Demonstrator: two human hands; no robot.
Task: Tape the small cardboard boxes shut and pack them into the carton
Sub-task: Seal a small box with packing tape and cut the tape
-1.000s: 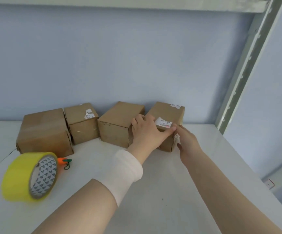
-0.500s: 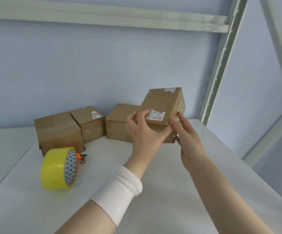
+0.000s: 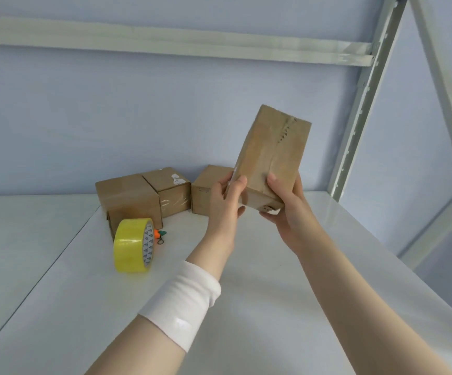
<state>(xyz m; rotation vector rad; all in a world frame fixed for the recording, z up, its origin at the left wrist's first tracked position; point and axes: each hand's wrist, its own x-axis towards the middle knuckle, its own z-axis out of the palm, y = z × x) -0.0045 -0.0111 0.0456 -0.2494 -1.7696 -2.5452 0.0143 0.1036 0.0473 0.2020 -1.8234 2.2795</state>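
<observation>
Well to the left of both hands and lower, a glossy yellow roll of packing tape (image 3: 134,244) stood on its edge on the smooth white bench (image 3: 246,307), its core printed with grey triangles. A small orange and green trinket (image 3: 159,234) lay touching its far side. Behind these, against the pale blue wall (image 3: 138,117), sat three matt brown cardboard boxes: a larger squarish box (image 3: 127,197), a smaller cube with a white label (image 3: 169,189) pressed beside it, and a third box (image 3: 208,189) just left of the left hand and partly hidden by it.

The left hand (image 3: 223,198), a soft white cuff (image 3: 181,301) on its forearm, closed its grip on the lower left edge of the oblong brown cardboard box (image 3: 272,155), thumb on the near face. The right hand (image 3: 287,204) gripped the lower right corner, thumb in front and fingers curled beneath. The box was held in the air above the bench, tilted up on end, showing a face with a centre seam under wrinkled clear tape. A grey perforated metal upright (image 3: 362,96) rose to the right.

Half a second before, the same box had been lower and lying flatter, its white label facing the camera; a second before, it had sat on the bench beside the others.
</observation>
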